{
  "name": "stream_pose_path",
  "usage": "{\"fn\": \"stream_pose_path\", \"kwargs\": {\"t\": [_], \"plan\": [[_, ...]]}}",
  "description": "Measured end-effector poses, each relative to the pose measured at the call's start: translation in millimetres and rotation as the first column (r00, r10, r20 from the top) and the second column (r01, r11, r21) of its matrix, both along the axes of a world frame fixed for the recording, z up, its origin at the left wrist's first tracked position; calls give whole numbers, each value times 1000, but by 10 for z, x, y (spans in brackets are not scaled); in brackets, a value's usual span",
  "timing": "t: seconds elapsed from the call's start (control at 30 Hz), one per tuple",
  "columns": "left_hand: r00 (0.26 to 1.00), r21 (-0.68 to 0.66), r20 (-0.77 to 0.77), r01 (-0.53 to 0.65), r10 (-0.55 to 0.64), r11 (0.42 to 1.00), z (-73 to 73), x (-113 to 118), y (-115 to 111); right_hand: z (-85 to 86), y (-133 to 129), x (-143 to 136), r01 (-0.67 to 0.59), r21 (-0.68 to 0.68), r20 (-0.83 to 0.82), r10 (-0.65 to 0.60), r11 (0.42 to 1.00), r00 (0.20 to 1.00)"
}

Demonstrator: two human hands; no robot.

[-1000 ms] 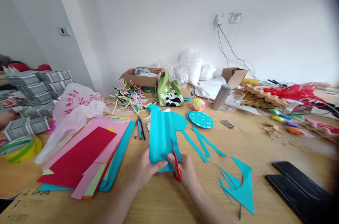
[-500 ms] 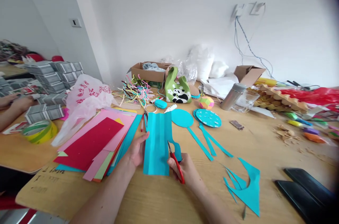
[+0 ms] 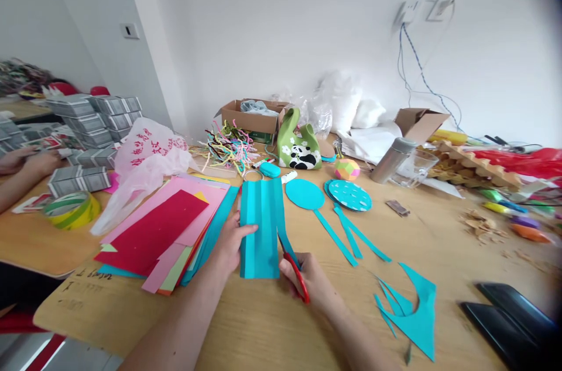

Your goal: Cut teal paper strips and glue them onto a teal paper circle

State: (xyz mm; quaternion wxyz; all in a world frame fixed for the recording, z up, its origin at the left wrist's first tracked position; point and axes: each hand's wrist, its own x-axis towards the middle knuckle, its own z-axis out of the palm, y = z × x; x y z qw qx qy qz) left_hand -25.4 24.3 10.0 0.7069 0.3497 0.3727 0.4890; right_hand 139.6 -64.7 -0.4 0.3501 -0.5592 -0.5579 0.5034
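A folded-creased sheet of blue paper (image 3: 260, 230) stands between my hands, with lengthwise creases down it. My left hand (image 3: 230, 242) grips its left edge, thumb across the front. In my right hand (image 3: 307, 277) are red-handled scissors (image 3: 296, 274), their blades at the sheet's lower right. A narrow strip (image 3: 283, 222) along the right side is partly separated there and runs down behind the scissors. To the right lie a blue paper disc (image 3: 305, 193), a white-flecked blue disc (image 3: 350, 195), thin blue strips (image 3: 336, 236) and a larger blue offcut (image 3: 419, 312).
Coloured paper sheets (image 3: 160, 230) are stacked at left, near a yellow tape roll (image 3: 72, 210). A steel flask (image 3: 393, 160), a green panda bag (image 3: 298, 146) and pipe cleaners (image 3: 230, 146) stand behind. Dark phones (image 3: 500, 330) lie at right. Another person's hands (image 3: 30, 163) are at far left.
My left thumb has moved across the front of the blue sheet. The strip at the right edge now hangs straighter, its lower end behind the scissors. The view has shifted slightly.
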Motion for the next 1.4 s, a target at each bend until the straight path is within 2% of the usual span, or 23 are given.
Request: {"fn": "stream_pose_path", "kwargs": {"t": [0.1, 0.2, 0.3, 0.37, 0.47, 0.53, 0.6, 0.8, 1.07, 1.27, 1.4], "plan": [[985, 79, -56, -159, 163, 984, -46, -38, 49, 3, 29, 78, 14, -25, 58, -12, 1000, 998], [969, 153, -85, -216, 231, 964, -69, -88, 93, -4, 61, 166, 118, -21, 190, -112, 993, 975], [965, 116, -99, -232, 244, 966, -67, -107, 102, 7, 60, 221, 317, 144, 271, -345, 937, 899], [961, 77, -124, -238, 246, 968, -65, -99, 89, 31, 34, 217, 357, 255, 239, -416, 899, 877], [959, 71, -169, -218, 227, 973, -69, -65, 50, 62, -12, 149, 224, 289, 225, -293, 931, 929], [962, 80, -188, -188, 200, 979, -65, -37, 14, 66, -28, 89, 133, 241, 251, -194, 961, 948], [965, 85, -196, -159, 173, 984, -47, -9, -25, 56, -27, 46, 94, 183, 274, -142, 979, 951], [972, 93, -208, -95, 113, 991, 20, 43, -98, 28, -10, 51, 62, 126, 298, -97, 990, 950], [955, 125, -281, -64, 97, 990, -66, 69, -115, 112, -17, 33, 33, 21, 202, -37, 999, 979], [972, 128, -225, -38, 67, 991, -52, 111, -143, 83, -12, 41, 40, 9, 139, -41, 999, 989], [966, 111, -246, -60, 86, 992, -77, 95, -123, 72, -12, 48, 26, -25, 140, -22, 999, 990]]}}
